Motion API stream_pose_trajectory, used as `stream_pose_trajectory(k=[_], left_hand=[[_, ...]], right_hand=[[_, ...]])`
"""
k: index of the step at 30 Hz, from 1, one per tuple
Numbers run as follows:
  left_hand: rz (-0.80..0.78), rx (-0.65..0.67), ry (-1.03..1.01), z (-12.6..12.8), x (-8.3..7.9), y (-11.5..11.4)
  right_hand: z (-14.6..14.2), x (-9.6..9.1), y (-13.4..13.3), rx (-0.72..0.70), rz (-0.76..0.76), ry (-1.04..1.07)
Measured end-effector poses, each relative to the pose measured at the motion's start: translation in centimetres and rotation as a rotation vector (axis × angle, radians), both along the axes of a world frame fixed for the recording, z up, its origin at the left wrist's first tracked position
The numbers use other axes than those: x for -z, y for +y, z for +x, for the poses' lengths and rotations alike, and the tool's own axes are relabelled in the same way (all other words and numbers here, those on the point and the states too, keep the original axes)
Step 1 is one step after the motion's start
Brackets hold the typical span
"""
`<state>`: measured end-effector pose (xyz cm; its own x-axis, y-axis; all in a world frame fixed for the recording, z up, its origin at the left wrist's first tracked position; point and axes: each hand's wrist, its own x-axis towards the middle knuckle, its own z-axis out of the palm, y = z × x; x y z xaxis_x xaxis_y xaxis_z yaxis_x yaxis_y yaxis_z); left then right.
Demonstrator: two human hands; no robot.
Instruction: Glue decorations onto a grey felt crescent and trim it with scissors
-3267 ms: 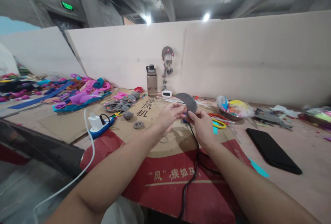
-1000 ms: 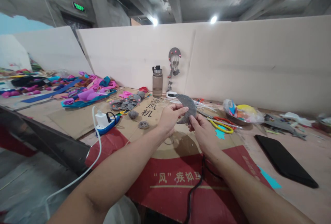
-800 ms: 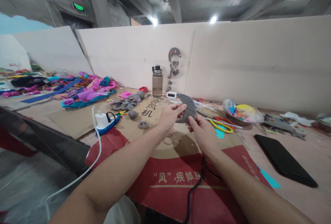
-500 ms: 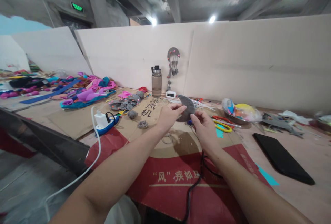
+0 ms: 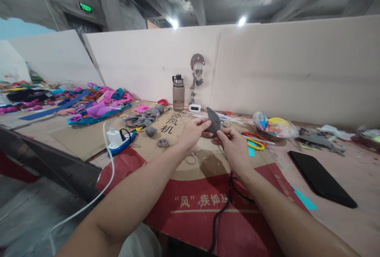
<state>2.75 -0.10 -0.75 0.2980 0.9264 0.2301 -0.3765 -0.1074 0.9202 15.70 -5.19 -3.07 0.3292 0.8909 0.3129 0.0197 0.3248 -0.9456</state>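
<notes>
Between my two hands, above the cardboard, is a grey felt crescent (image 5: 214,121). My left hand (image 5: 194,132) pinches its left edge between thumb and fingers. The lower right part is gripped by my right hand (image 5: 233,146), with the thumb on the near face. A finished-looking grey crescent hanging (image 5: 197,59) with pink dots and dangling small pieces is on the white board behind. Left of my hands, small balls of grey yarn (image 5: 162,142) rest on the cardboard (image 5: 178,162), near a pile of grey felt pieces (image 5: 142,119).
A water bottle (image 5: 178,94) and a small white digital clock (image 5: 194,108) stand at the back. Yellow-handled scissors (image 5: 255,145) and a metal bowl (image 5: 274,133) are to the right, with a black phone (image 5: 322,179) nearer. A blue power strip (image 5: 123,144) with a white cable lies left.
The felt crescent has turned between my fingers and now looks narrower, its tip pointing up. Both hands keep hold of it. The view has shifted slightly.
</notes>
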Motion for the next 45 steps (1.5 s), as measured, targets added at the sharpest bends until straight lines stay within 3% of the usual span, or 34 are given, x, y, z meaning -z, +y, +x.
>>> stream_pose_trajectory(k=[6, 12, 20, 27, 34, 37, 45], left_hand=[[-0.066, 0.0, -0.064, -0.1, -0.1, -0.1], [-0.151, -0.001, -0.089, -0.2, -0.1, 0.0], [0.062, -0.142, 0.121, 0.1, -0.3, -0.6], [0.045, -0.135, 0.095, 0.0, -0.3, -0.2], [0.071, -0.295, 0.427, -1.3, 1.1, 2.5], [0.039, -0.289, 0.652, -1.9, 2.1, 3.5], [0.054, -0.309, 0.826, -3.1, 2.4, 4.6]], right_hand=[[0.3, 0.4, 0.2, 0.012, 0.054, -0.021], [0.4, 0.5, 0.4, -0.086, 0.056, 0.042], [0.6, 0.8, 0.7, -0.041, 0.053, 0.11], [0.3, 0.0, 0.5, -0.018, 0.035, 0.144], [1.0, -0.6, 0.8, 0.002, 0.039, 0.211], [1.2, -0.7, 0.9, 0.003, 0.014, 0.224], [1.4, 0.2, 1.3, -0.007, -0.064, 0.044]])
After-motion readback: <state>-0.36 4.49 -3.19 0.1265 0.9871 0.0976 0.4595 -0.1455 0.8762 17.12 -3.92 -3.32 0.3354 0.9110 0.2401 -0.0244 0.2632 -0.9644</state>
